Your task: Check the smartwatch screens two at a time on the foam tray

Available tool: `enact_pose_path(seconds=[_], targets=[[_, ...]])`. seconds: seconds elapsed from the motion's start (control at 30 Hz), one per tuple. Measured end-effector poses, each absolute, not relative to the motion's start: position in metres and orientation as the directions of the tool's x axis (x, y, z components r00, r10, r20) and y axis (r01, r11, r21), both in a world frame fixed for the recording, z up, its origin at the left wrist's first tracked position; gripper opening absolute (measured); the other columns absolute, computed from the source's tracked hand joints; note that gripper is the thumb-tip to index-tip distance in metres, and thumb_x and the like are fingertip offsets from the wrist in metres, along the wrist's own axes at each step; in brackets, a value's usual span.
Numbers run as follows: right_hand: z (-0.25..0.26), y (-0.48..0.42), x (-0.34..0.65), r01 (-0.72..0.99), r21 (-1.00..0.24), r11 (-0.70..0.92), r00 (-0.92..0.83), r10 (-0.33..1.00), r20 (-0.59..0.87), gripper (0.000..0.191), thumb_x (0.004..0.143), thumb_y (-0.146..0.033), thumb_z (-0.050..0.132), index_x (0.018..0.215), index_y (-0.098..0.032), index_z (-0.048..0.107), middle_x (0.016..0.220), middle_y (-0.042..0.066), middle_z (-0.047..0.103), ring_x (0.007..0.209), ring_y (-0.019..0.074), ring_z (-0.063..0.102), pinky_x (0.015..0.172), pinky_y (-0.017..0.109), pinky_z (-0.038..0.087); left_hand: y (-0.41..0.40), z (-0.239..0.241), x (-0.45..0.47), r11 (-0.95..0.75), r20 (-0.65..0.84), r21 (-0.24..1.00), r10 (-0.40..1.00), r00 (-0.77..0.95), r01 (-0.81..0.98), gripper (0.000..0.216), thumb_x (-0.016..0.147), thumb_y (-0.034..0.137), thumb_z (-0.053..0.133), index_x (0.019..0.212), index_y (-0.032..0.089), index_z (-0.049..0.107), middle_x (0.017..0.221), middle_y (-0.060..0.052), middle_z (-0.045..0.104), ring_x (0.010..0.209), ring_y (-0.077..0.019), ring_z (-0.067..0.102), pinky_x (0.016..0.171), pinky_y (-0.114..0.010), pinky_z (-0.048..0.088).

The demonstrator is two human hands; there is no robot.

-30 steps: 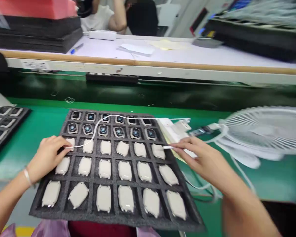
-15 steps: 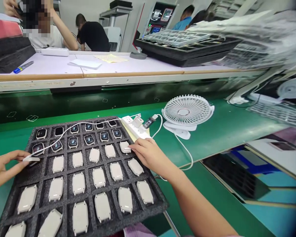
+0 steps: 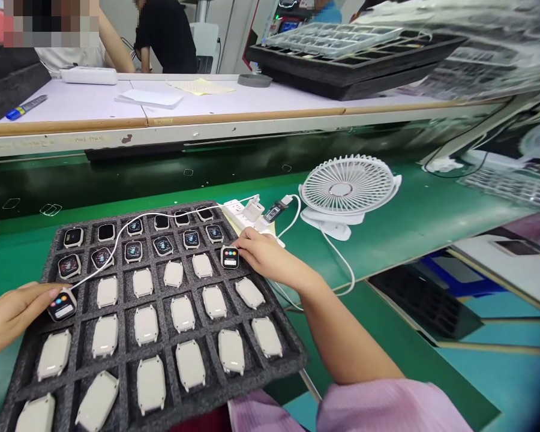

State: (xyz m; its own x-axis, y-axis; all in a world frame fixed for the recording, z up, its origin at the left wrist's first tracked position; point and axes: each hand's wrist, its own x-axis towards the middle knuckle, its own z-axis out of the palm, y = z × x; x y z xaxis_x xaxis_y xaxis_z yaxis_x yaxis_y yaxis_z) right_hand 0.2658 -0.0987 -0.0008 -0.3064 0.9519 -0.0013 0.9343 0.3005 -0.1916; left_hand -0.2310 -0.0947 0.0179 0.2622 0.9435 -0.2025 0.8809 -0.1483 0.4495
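A dark grey foam tray [image 3: 164,303] lies before me, with smartwatch cases in its compartments. In the two far rows they sit screen up; in the nearer rows most show pale backs. At the tray's left side my left hand [image 3: 15,315] grips a smartwatch [image 3: 63,305] whose lit screen shows coloured dots. A white charging cable [image 3: 117,237] runs across the tray to this watch; its very end is hidden. My right hand [image 3: 261,255] pinches the edge of another lit smartwatch [image 3: 230,257] at the right end of the third row, with the same dots on its screen.
Behind the tray, a white power strip [image 3: 236,210] holds a plugged-in adapter [image 3: 253,210]. A white clip fan [image 3: 348,189] stands to the right on the green bench. Beyond is a raised shelf [image 3: 216,114] with black trays [image 3: 342,81] and a blue marker [image 3: 26,108]. People sit opposite.
Both held watches now show lit screens facing up; before, the right one showed its pale side and the left hand held a thin white piece at the cable's end. The view has tilted slightly downward.
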Motion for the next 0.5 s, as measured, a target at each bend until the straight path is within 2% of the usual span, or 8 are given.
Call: enact_pose_path(seconds=[0.1,0.33,0.43,0.5], targets=[[0.001,-0.098,0.266,0.937,-0.156,0.313,-0.314,0.949,0.017,0.029,0.096,-0.016,0.042,0.094,-0.019,0.071,0.095,0.01,0.062,0.089,0.0235,0.061,0.08,0.036,0.038,-0.092,0.019,-0.227,-0.147,-0.212,0.446,0.941,0.264,0.883,0.062,0.081,0.081,0.035,0.094,0.039,0.078,0.113,0.006,0.076,0.112,-0.0297,0.069,0.106,-0.044,0.051],[0.008,-0.096,0.261,0.95,-0.057,0.307,-0.305,0.952,0.035,0.028,0.093,-0.014,0.049,0.086,-0.02,0.075,0.092,0.008,0.068,0.087,0.0215,0.06,0.083,0.038,0.028,-0.091,0.011,-0.232,-0.12,-0.217,0.45,0.947,0.238,0.885,0.059,0.082,0.079,0.038,0.101,0.04,0.077,0.118,0.007,0.074,0.116,-0.0288,0.067,0.109,-0.045,0.049],[0.009,-0.097,0.257,0.969,-0.001,0.247,-0.243,0.955,0.171,0.028,0.092,-0.015,0.051,0.082,-0.021,0.076,0.086,0.007,0.069,0.084,0.0219,0.059,0.085,0.041,0.025,-0.092,0.013,-0.228,-0.109,-0.216,0.442,0.951,0.223,0.89,0.066,0.079,0.083,0.036,0.099,0.037,0.078,0.117,0.005,0.075,0.115,-0.0295,0.067,0.108,-0.044,0.05],[0.01,-0.099,0.253,0.98,-0.019,0.2,-0.187,0.941,0.281,0.026,0.093,-0.017,0.052,0.085,-0.02,0.076,0.088,0.008,0.071,0.084,0.0228,0.06,0.084,0.041,0.025,-0.092,0.016,-0.223,-0.093,-0.227,0.436,0.951,0.21,0.895,0.072,0.076,0.087,0.034,0.099,0.034,0.078,0.117,0.002,0.075,0.116,-0.0299,0.067,0.109,-0.043,0.05]])
